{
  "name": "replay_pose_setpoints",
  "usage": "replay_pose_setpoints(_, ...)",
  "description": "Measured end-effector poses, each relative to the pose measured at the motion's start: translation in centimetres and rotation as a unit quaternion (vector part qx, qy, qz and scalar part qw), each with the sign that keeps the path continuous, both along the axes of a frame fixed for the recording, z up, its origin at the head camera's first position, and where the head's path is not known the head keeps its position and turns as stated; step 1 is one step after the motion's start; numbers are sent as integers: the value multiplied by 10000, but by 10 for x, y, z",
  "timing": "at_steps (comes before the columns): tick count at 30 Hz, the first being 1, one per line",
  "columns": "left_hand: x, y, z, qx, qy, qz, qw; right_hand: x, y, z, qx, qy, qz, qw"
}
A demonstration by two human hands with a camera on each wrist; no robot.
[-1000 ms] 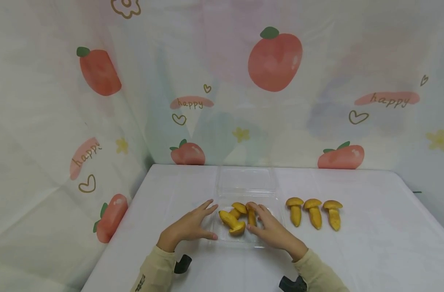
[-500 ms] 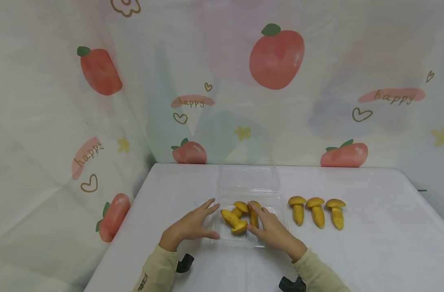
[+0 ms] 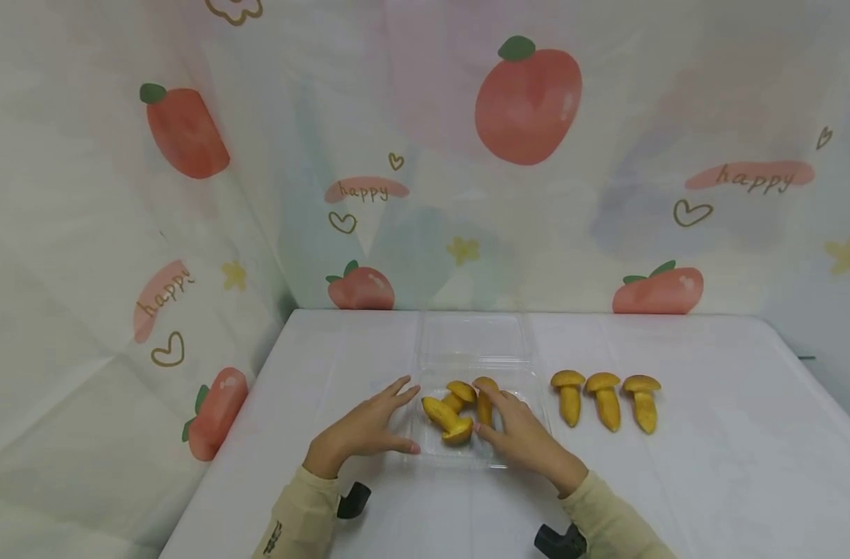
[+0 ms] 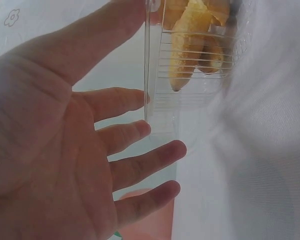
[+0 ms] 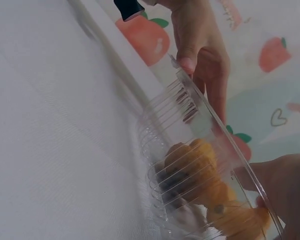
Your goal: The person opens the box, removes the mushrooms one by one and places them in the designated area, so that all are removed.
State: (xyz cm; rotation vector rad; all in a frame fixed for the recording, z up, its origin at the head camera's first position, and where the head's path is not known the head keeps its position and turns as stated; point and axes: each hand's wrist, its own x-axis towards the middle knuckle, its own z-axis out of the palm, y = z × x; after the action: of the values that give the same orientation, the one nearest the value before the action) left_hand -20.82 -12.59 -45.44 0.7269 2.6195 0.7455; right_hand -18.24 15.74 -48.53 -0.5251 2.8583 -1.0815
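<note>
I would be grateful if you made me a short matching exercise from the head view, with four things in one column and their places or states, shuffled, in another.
Things
1. left hand
2. right hand
3. clear lid
4. row of three mushrooms

Places or states
A. on the white table, to the right of the container
B. fingers at a mushroom inside the container
C. at the container's left side, fingers spread
D. open, at the container's far side

Right pairs: 1-C, 2-B, 3-D, 4-A
</note>
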Motion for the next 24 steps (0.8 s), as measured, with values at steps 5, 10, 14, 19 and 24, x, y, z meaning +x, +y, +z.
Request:
replay_pose_setpoints(5, 0, 0, 1, -18, 36, 10, 10000, -1, 1, 4, -420, 148, 42, 9990)
replay_pose_setpoints(10, 0, 0, 1, -27, 13, 13, 10000, -2, 3, 4, -925, 251, 147, 9953)
replay_pose_setpoints(14, 1, -1, 2, -64, -14, 19, 10000, -4, 6, 6, -1202, 198, 206, 9923)
replay_pose_setpoints(19, 0, -2, 1, -84, 5, 30, 10000, -5, 9, 12, -1566, -124, 216, 9873)
replay_pose_setpoints(24, 0, -2, 1, -64, -31, 29, 10000, -4, 9, 15, -1688, -224, 117, 9853)
